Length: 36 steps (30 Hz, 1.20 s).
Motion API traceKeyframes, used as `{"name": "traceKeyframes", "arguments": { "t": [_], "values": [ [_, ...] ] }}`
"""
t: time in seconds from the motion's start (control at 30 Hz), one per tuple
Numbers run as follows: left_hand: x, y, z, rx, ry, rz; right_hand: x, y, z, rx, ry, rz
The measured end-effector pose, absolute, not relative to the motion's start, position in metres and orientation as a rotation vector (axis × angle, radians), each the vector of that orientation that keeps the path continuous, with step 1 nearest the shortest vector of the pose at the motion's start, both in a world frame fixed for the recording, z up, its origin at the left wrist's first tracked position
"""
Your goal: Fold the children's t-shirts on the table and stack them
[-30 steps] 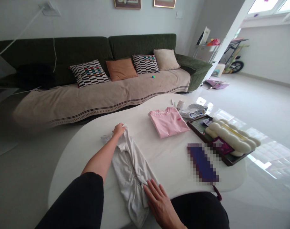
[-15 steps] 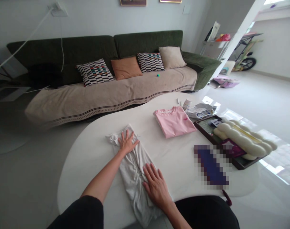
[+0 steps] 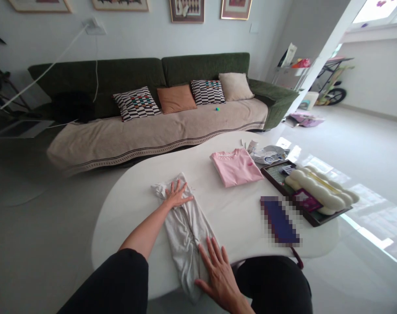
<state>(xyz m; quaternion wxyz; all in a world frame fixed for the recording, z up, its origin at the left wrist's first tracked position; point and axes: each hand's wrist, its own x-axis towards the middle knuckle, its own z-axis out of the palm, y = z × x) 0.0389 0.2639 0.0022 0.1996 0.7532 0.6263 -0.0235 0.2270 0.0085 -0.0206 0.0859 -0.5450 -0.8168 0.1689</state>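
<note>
A light grey garment [image 3: 184, 226] lies folded into a long strip on the white table [image 3: 237, 209]. My left hand [image 3: 178, 196] rests flat on its far end, fingers spread. The near end, close to the table's front edge, has my right hand [image 3: 219, 272] lying flat on it, fingers apart. Neither hand grips anything. A folded pink shirt [image 3: 236, 166] lies further back on the table, to the right of the grey garment.
A dark tray [image 3: 276, 183] with a cream bumpy cushion-like object [image 3: 319, 188] sits at the table's right edge. A blurred dark blue item [image 3: 279, 220] lies in front of it, and crumpled wrappers [image 3: 266, 154] lie behind. A green sofa [image 3: 172, 74] with several pillows stands beyond.
My left hand went from pinching the garment's far end to pressing flat on it. My right hand slid toward the near end. The view shifted slightly.
</note>
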Motion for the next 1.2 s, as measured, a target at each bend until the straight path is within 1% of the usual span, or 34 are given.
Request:
{"name": "traceKeyframes", "arguments": {
  "t": [0.13,0.2,0.27,0.37,0.47,0.6,0.73,0.9,0.97,1.1,1.17,1.2],
  "values": [
    [0.046,0.213,0.014,2.274,1.766,0.174,0.242,-0.018,-0.021,-1.523,-2.531,0.475],
    [0.050,0.169,0.018,2.368,1.647,0.246,0.251,-0.024,-0.024,-1.533,-2.572,0.389],
    [0.050,0.115,0.017,2.454,1.433,0.212,0.260,-0.023,-0.029,-1.511,-2.619,0.245],
    [0.043,0.035,0.005,2.534,1.186,0.039,0.271,-0.018,-0.039,-1.407,-2.671,0.016],
    [0.035,-0.015,-0.010,2.542,1.290,-0.086,0.276,-0.012,-0.049,-1.319,-2.687,-0.116],
    [0.036,-0.026,-0.022,2.539,1.475,-0.033,0.275,-0.006,-0.050,-1.233,-2.690,-0.119],
    [0.038,-0.020,-0.022,2.475,1.479,0.054,0.275,-0.005,-0.035,-1.215,-2.689,0.063],
    [0.030,-0.034,-0.002,2.325,1.277,0.019,0.275,-0.015,0.005,-1.214,-2.635,0.487],
    [0.023,-0.040,0.018,2.237,1.153,0.001,0.275,-0.019,0.031,-1.211,-2.631,0.727],
    [0.007,-0.028,0.073,1.920,0.875,0.051,0.274,0.001,0.095,-1.190,-2.506,1.199],
    [-0.002,-0.002,0.096,1.721,0.818,0.176,0.267,0.033,0.120,-1.163,-2.385,1.309],
    [-0.006,0.015,0.102,1.620,0.837,0.271,0.262,0.054,0.129,-1.158,-2.327,1.312]
  ]
}}
